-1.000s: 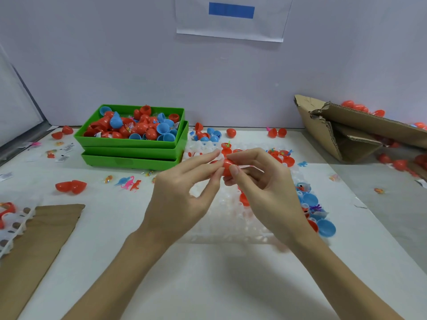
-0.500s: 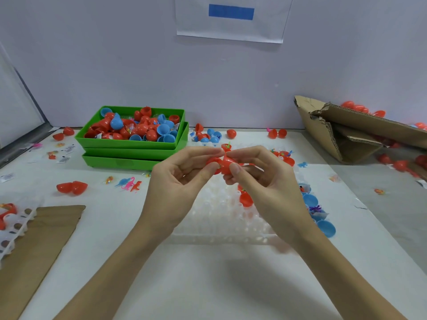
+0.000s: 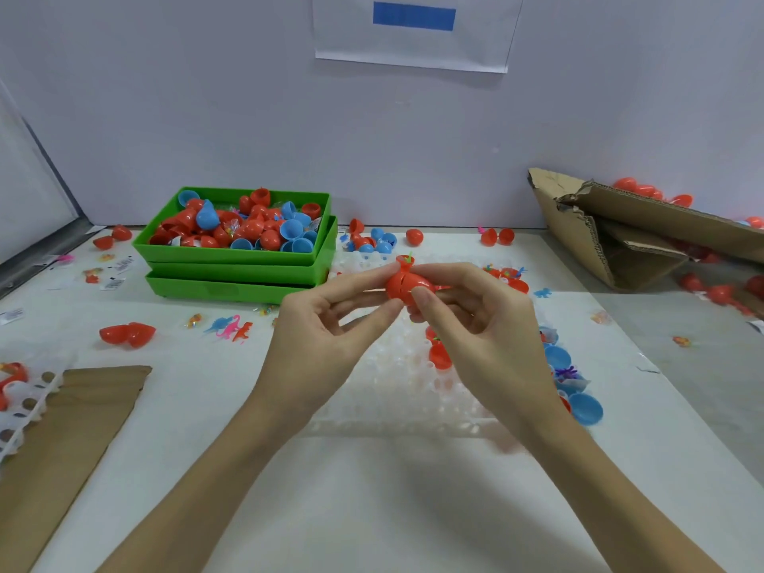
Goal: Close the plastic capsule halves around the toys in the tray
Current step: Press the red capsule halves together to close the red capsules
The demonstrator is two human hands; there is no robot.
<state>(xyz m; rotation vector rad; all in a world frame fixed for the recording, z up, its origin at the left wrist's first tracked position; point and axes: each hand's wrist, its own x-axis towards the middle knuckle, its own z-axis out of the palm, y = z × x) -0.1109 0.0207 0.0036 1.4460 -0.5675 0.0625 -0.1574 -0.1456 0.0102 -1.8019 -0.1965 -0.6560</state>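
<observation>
Capsule nearly shut above the tray

Counter (image 3: pixel 372 510) first: white, strewn with loose halves and tiny toys. Behind sit stacked green plastic bins (image 3: pixel 231 279) heaped with red and blue halves. Under my hands lies the clear plastic dimpled tray (image 3: pixel 397 390). My left hand (image 3: pixel 314 345) and right hand (image 3: pixel 483 345) each keep a narrow fingertip grip on the red plastic capsule (image 3: pixel 407 285), held in the air over the tray, its seam showing. I judge the halves could pop apart if I squeeze off-centre, or a toy limb caught in the seam may stop them clicking.
</observation>
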